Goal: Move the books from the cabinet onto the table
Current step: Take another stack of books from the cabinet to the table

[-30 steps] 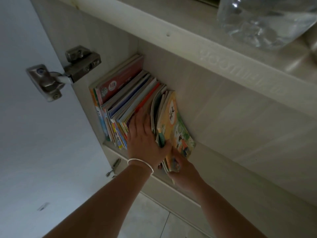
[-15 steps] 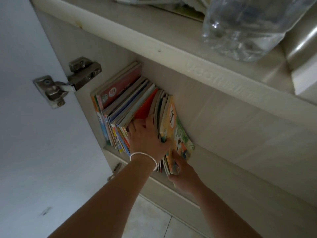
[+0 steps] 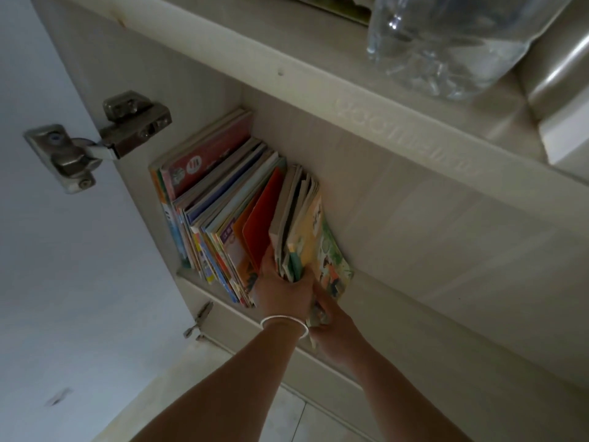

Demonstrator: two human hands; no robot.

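Several thin colourful books (image 3: pixel 220 199) stand leaning in the left end of the cabinet (image 3: pixel 414 237). A small bundle of books (image 3: pixel 306 231) at the right end of the row, with a yellow-green cover outermost, is split off from the rest by a gap. My left hand (image 3: pixel 283 291), with a white bracelet at the wrist, grips this bundle at its lower edge, fingers tucked into the gap. My right hand (image 3: pixel 331 327) holds the bundle from below on its right side. The table is out of view.
The white cabinet door (image 3: pixel 63 282) stands open at the left on a metal hinge (image 3: pixel 95 138). On the cabinet top (image 3: pixel 287 43) sits a large clear water bottle (image 3: pixel 452 43). Tiled floor (image 3: pixel 293 419) shows between my arms.
My left hand slid from the top of the row down into the gap and closed on the right-hand bundle. The bundle has tilted away from the other books. The right hand stayed under it.
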